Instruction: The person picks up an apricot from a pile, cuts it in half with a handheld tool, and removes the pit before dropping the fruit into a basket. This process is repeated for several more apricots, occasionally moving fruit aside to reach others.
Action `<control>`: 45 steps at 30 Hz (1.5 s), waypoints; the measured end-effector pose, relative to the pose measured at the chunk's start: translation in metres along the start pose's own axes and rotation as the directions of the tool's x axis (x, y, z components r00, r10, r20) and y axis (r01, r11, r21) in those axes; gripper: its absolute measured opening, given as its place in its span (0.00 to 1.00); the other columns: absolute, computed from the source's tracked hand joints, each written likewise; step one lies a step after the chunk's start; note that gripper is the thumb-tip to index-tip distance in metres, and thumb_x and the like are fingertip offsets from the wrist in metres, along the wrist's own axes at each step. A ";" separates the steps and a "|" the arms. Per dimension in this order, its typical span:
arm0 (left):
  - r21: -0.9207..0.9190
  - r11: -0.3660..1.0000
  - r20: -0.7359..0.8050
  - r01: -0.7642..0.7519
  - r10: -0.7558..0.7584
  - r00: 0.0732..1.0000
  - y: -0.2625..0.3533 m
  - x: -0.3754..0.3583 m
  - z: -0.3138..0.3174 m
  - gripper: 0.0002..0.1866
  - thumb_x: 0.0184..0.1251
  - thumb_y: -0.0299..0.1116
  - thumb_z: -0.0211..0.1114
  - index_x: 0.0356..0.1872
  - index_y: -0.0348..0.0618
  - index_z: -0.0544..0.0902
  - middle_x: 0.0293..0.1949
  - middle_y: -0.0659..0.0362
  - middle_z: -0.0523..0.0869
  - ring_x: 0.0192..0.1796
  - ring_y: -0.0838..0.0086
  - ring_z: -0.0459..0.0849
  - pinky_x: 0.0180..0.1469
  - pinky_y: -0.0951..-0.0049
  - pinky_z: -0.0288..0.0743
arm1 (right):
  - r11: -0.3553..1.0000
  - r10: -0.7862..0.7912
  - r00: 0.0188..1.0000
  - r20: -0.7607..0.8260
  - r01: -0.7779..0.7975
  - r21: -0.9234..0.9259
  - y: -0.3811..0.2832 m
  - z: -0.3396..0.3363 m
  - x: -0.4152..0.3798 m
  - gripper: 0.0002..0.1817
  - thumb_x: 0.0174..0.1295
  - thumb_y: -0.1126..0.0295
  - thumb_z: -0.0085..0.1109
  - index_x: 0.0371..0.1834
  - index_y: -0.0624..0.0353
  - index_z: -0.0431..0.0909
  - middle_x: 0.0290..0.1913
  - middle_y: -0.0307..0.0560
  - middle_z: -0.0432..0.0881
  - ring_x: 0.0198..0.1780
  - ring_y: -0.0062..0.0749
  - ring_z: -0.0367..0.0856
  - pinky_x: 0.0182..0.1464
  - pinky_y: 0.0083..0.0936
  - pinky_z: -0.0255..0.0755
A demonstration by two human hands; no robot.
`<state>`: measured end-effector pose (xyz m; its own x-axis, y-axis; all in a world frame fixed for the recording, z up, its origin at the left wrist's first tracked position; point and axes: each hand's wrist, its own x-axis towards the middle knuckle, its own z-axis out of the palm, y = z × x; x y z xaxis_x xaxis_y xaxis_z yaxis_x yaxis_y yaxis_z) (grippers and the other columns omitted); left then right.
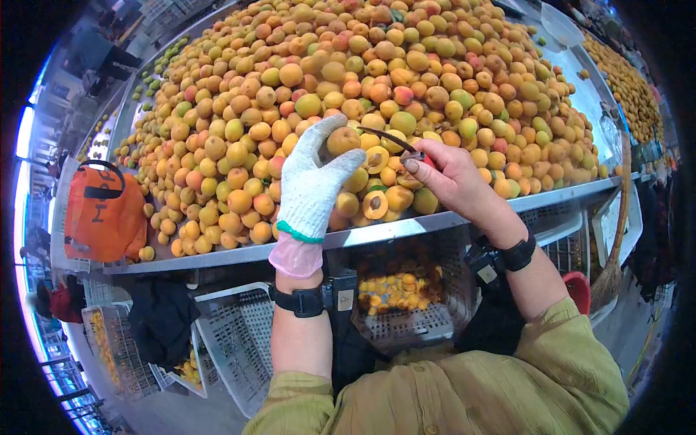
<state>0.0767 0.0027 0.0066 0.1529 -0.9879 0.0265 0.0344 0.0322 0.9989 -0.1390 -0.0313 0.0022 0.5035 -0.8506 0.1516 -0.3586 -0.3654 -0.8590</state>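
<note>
Orange bag with a dark letter resembling H, small wrist-device labels with unreadable marks

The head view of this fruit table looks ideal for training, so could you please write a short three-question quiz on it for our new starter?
1. True or false: the orange bag is at the left end of the fruit heap.

2. Fill in the blank: the right hand, which holds a curved blade, wears no ____.

3. Multiple choice: what do the fingers of the left hand hold?
a) the orange bag
b) a single fruit
c) the curved blade

Key: 1 true; 2 glove; 3 b.
</note>
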 end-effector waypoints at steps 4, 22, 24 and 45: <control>0.072 0.995 0.040 -0.074 0.071 0.997 -0.001 -0.001 -0.001 0.28 0.52 0.25 0.72 0.56 0.33 0.75 0.55 0.52 0.79 0.58 0.69 0.77 0.60 0.73 0.71 | 0.993 -0.036 0.999 0.020 0.038 -0.116 -0.002 -0.003 0.000 0.13 0.64 0.61 0.59 0.33 0.60 0.74 0.24 0.47 0.75 0.26 0.33 0.74 0.29 0.30 0.67; 0.213 0.971 0.086 -0.108 0.092 0.992 0.002 -0.001 -0.004 0.25 0.54 0.22 0.68 0.57 0.34 0.76 0.57 0.53 0.77 0.59 0.69 0.76 0.62 0.73 0.70 | 0.987 -0.086 0.994 0.071 0.095 -0.130 -0.004 -0.010 0.004 0.14 0.65 0.60 0.57 0.32 0.61 0.71 0.23 0.53 0.74 0.28 0.47 0.76 0.30 0.35 0.68; 0.239 0.962 0.087 -0.132 0.114 0.990 0.001 -0.001 -0.005 0.25 0.54 0.22 0.68 0.56 0.34 0.76 0.57 0.53 0.77 0.59 0.69 0.76 0.62 0.72 0.70 | 0.981 -0.096 0.991 0.088 0.110 -0.161 -0.005 -0.010 0.004 0.15 0.65 0.59 0.56 0.32 0.61 0.70 0.23 0.54 0.73 0.28 0.48 0.76 0.30 0.36 0.68; -0.204 0.978 0.038 -0.053 0.062 0.997 0.014 -0.017 0.029 0.19 0.67 0.26 0.59 0.58 0.34 0.72 0.52 0.54 0.78 0.53 0.72 0.79 0.58 0.73 0.73 | 0.998 -0.015 0.996 0.085 0.021 -0.067 -0.018 -0.003 0.004 0.14 0.66 0.59 0.55 0.36 0.60 0.73 0.23 0.54 0.75 0.28 0.48 0.77 0.29 0.36 0.67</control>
<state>0.0457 0.0157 0.0217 0.1168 -0.9890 0.0903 0.2270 0.1151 0.9671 -0.1324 -0.0294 0.0198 0.5735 -0.8100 0.1224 -0.3997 -0.4072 -0.8213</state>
